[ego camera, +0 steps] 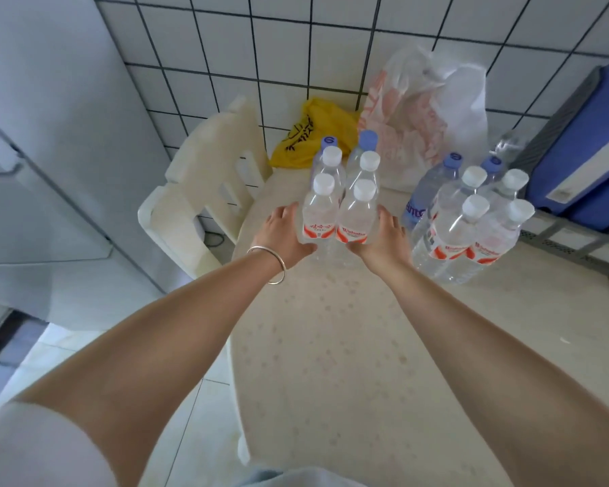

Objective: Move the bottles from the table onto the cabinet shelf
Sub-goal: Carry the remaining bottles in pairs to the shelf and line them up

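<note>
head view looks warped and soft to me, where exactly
Head view: wide-angle bend curves the wall tiles and stretches both forearms; soft overall, blurriest at the blue crate on the right edge; the bottles between left hand and right hand read clearest; light is flat.

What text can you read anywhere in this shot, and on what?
"amo", purple letters, cut off: blue-capped bottle.
Red-label brand on held bottles: blurred.
Same label on right bottle group: blurred.
Black characters on yellow bag: unreadable.
Sticker on blue box: too small.
</note>
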